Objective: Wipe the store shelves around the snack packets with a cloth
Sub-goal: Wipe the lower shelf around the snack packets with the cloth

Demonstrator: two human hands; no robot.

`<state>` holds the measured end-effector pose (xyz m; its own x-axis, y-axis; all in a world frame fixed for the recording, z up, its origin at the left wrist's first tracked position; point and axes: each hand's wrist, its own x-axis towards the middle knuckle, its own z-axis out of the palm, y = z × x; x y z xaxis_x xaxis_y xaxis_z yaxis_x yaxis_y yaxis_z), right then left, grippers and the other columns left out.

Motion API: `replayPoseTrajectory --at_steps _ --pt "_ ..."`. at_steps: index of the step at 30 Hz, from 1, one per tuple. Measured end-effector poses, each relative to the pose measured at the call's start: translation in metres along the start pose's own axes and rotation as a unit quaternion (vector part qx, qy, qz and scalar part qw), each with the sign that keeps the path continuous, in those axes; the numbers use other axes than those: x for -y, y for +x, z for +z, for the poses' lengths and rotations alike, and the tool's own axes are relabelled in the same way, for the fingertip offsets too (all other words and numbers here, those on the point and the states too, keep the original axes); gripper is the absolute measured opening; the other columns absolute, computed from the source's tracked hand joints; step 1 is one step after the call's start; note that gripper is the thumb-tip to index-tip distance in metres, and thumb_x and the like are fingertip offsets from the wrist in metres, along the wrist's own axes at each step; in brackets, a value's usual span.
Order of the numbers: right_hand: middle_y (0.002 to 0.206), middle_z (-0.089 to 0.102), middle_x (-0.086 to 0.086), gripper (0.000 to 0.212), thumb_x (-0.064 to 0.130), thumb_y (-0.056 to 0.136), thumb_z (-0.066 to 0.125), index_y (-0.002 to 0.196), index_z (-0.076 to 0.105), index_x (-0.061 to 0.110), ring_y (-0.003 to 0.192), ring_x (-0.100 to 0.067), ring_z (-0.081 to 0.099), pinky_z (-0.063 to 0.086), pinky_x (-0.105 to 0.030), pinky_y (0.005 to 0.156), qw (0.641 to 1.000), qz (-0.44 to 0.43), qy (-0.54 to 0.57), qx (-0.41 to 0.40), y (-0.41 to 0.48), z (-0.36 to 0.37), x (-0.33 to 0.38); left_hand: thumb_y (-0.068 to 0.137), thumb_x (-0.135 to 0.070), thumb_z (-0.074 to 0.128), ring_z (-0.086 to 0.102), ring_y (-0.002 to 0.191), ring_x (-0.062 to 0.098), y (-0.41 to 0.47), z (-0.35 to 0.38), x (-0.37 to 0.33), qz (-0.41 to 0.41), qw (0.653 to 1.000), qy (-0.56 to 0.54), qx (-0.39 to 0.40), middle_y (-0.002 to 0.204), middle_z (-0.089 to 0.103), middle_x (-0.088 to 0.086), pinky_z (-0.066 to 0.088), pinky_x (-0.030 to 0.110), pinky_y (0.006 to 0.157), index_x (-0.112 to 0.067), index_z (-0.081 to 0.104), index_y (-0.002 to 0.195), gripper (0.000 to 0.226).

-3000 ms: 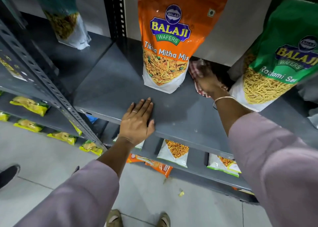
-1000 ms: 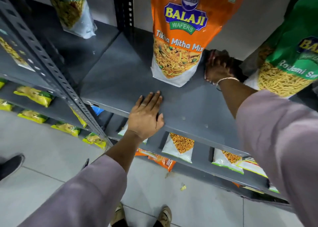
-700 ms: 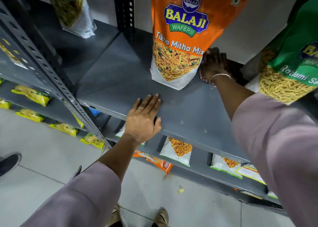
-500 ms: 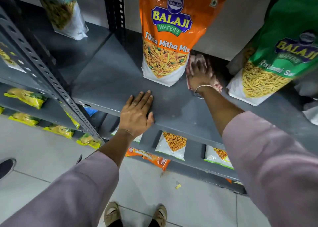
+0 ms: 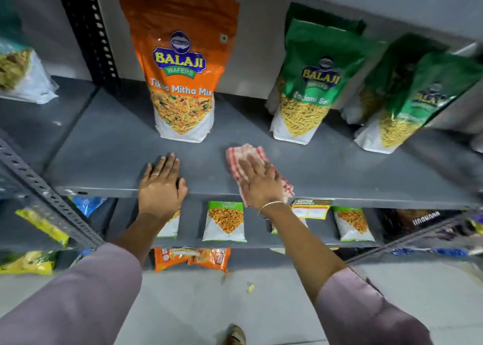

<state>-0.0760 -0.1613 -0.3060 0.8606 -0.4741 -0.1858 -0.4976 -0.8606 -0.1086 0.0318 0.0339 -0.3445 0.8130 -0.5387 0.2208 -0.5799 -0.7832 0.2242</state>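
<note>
A red-and-white checked cloth (image 5: 241, 153) lies on the grey metal shelf (image 5: 109, 146) near its front edge. My right hand (image 5: 258, 184) presses flat on the cloth, fingers spread. My left hand (image 5: 160, 184) rests palm down on the bare shelf edge to the left, holding nothing. An orange snack packet (image 5: 183, 65) stands upright behind my left hand. A green snack packet (image 5: 311, 83) stands behind and to the right of the cloth, and a second green packet (image 5: 407, 101) leans further right.
A perforated black upright (image 5: 88, 31) divides the shelf from the left bay, where another packet (image 5: 21, 75) stands. Lower shelves hold small snack packets (image 5: 226, 222) and yellow packets (image 5: 43, 225). A shelf underside (image 5: 392, 2) hangs overhead. Tiled floor below.
My right hand has dragged the cloth from the back gap between the orange and green packets forward to the shelf's front edge. The left hand stays put. The view has pulled back.
</note>
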Motion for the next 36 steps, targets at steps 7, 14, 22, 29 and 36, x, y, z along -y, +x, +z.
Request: replayPoseTrajectory --at_steps 7,14,22,29,36 --pt "0.163 -0.012 0.002 0.059 0.034 0.101 0.027 0.153 -0.001 0.031 0.149 -0.04 -0.003 0.008 -0.057 0.119 0.978 0.206 0.032 0.003 0.001 -0.01 -0.035 0.085 -0.03 0.028 0.055 0.117 0.035 -0.002 0.001 0.004 -0.003 1.0 -0.004 0.003 0.126 0.058 0.02 0.036 0.05 0.101 0.005 0.061 0.119 0.059" --pt "0.162 -0.018 0.002 0.061 0.036 0.1 0.024 0.153 -0.008 0.031 0.147 -0.04 -0.016 0.0 -0.06 0.118 0.999 0.005 -0.001 0.047 0.014 0.002 0.064 0.085 -0.031 0.025 0.051 0.121 0.035 0.0 0.005 0.003 0.011 1.0 -0.014 0.001 0.13 0.055 0.02 0.032 0.05 0.103 0.005 0.059 0.121 0.061" --pt "0.162 -0.016 0.004 0.058 0.036 0.101 0.021 0.153 -0.004 0.032 0.149 -0.036 -0.013 0.006 -0.056 0.119 0.985 0.167 0.032 0.041 0.019 -0.017 -0.059 0.091 -0.033 0.021 0.046 0.125 0.039 -0.002 0.004 -0.009 0.0 1.0 0.015 -0.007 0.132 0.051 0.026 0.002 0.032 0.114 0.011 0.053 0.125 0.064" --pt "0.162 -0.017 -0.003 0.067 0.032 0.1 0.029 0.153 -0.01 0.026 0.147 -0.042 -0.007 0.007 -0.059 0.117 0.987 0.153 0.011 0.036 0.019 -0.03 -0.139 0.09 -0.037 0.028 0.052 0.121 0.035 0.025 0.028 -0.162 0.088 0.996 0.012 -0.007 0.132 0.052 0.023 0.023 0.043 0.107 0.008 0.055 0.124 0.062" --pt "0.164 -0.007 -0.001 0.059 0.038 0.1 0.025 0.153 0.001 0.026 0.149 -0.036 0.003 0.013 -0.056 0.115 0.995 0.095 0.019 -0.009 0.01 -0.028 -0.221 0.088 -0.05 0.022 0.052 0.121 0.031 0.03 0.061 -0.275 0.08 0.995 0.009 0.056 0.133 0.053 0.019 0.037 0.046 0.102 0.004 0.056 0.125 0.073"
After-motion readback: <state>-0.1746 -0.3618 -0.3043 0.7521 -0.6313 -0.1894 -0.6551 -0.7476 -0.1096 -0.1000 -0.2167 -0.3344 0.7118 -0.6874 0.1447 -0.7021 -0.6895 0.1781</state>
